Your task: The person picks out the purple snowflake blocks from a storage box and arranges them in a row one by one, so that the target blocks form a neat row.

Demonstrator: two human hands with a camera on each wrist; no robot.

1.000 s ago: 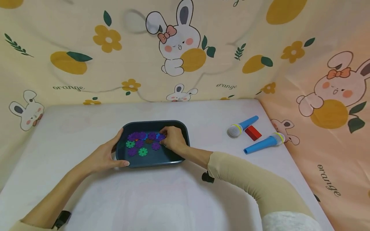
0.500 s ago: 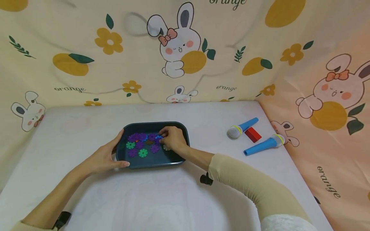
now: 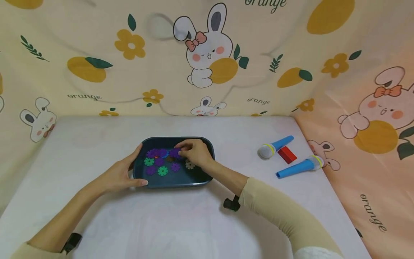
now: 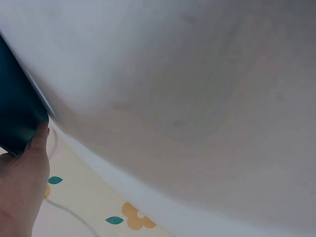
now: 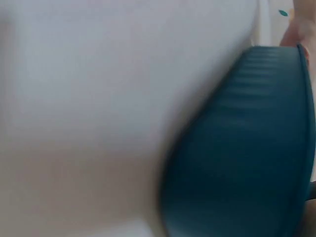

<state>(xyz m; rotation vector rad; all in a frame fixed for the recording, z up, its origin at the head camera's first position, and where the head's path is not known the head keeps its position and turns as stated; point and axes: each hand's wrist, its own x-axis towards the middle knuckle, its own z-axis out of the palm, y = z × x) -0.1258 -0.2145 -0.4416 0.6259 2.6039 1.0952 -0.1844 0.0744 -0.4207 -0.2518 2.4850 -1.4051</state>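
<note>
A dark blue-green tray (image 3: 174,181) sits on the white table with several notched, flower-shaped plastic discs in it. My left hand (image 3: 118,176) grips the tray's left end, thumb along the front and fingers toward the back corner. Inside the tray, my right hand (image 3: 197,154) pinches a purple notched disc (image 3: 174,153) between thumb and fingers, over the pile. Around it lie a green disc (image 3: 162,171), a beige disc (image 3: 190,164) and more purple discs. The right wrist view has only the tray's outer wall (image 5: 237,143); the right fingers are hidden there.
On the right of the table (image 3: 181,223) lie two blue toy microphones, the rear one (image 3: 275,146) and the front one (image 3: 299,168), with a red block (image 3: 287,155) between them. A cartoon-printed cloth (image 3: 136,72) rises behind the table and along its sides.
My right hand has shifted slightly left over the pile, a purple disc now showing at its fingertips. The beige disc beneath it has come into full view. My left hand keeps its hold.
</note>
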